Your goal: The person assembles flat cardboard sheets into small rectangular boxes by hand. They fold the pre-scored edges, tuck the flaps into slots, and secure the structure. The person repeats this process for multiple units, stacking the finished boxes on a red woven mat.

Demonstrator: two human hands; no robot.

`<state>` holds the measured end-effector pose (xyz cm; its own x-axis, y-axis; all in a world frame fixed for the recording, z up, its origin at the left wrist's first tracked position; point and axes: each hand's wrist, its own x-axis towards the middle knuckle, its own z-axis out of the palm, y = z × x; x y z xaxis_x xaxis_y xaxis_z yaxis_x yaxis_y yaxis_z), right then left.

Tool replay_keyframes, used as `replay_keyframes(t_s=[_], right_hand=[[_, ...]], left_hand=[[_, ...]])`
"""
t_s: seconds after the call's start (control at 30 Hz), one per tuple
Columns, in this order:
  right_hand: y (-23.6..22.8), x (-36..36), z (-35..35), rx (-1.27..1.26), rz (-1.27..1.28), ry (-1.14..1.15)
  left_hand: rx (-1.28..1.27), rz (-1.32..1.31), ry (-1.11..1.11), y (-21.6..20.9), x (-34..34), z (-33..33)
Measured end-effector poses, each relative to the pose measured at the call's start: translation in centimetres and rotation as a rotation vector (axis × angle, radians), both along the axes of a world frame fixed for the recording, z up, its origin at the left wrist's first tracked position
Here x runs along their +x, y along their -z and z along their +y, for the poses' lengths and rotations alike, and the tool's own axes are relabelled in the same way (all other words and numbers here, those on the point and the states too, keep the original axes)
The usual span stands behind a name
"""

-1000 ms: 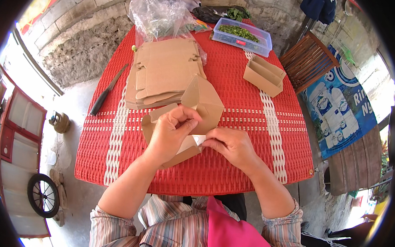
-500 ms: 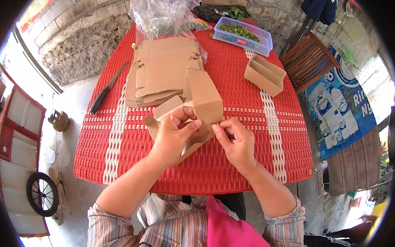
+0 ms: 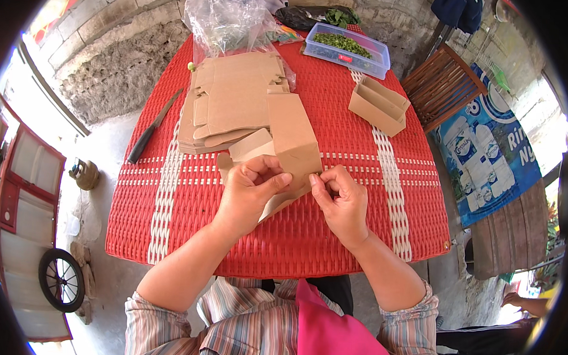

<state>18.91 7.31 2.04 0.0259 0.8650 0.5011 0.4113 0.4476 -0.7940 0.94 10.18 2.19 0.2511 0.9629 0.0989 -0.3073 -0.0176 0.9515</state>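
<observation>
Between my hands is a partly folded brown cardboard box [image 3: 293, 129], its flaps standing up at different angles over the near part of the table. My left hand [image 3: 253, 190] pinches it on the near left side, thumb against bent fingers. At its right corner, my right hand [image 3: 338, 201] grips the cardboard edge between thumb and forefinger. Just beyond lies a stack of flat cardboard box blanks [image 3: 234, 94], which the box partly overlaps in view. The box's underside and the tips of several fingers are hidden.
On the red woven table [image 3: 331, 248], a knife [image 3: 153, 129] lies at left. A folded, divided cardboard box [image 3: 379, 107] stands at right. Farther back are a plastic container [image 3: 348, 49] of chopped greens and a clear plastic bag [image 3: 227, 22]. A wooden chair [image 3: 443, 86] stands beyond the right edge.
The box has turned a little, and its tall panel now faces me more broadly. Both hands keep their pinch in nearly the same place. At the far right, another person's arm has come into view.
</observation>
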Motion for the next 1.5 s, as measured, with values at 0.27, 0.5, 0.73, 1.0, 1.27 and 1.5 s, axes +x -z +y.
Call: replay_keyframes(t_s=[0.27, 0.5, 0.73, 1.0, 1.27, 1.5], right_hand=[[0.3, 0.6, 0.7, 0.105, -0.066, -0.037], [-0.2, 1.9, 1.6, 0.208, -0.121, -0.091], [-0.2, 1.0, 1.1, 0.218, -0.137, -0.021], [0.5, 1.5, 2.0, 0.027, 0.294, -0.243], [-0.8, 2.0, 1.4, -0.324, 0.163, -0.424], [-0.7, 4.9, 2.8, -0.429, 0.494, -0.178]], left_hand=[[0.105, 0.228, -0.002, -0.6, -0.1, -0.2], [0.061, 0.161, 0.004, -0.8, -0.4, 0.2], [0.135, 0.332, 0.078, -0.5, -0.6, 0.5], [0.124, 0.162, 0.187, -1.0, -1.0, 0.2], [0.413, 0.324, 0.161, -2.1, -0.5, -1.1], [0.959, 0.734, 0.381, -1.1, 0.0, -1.5]])
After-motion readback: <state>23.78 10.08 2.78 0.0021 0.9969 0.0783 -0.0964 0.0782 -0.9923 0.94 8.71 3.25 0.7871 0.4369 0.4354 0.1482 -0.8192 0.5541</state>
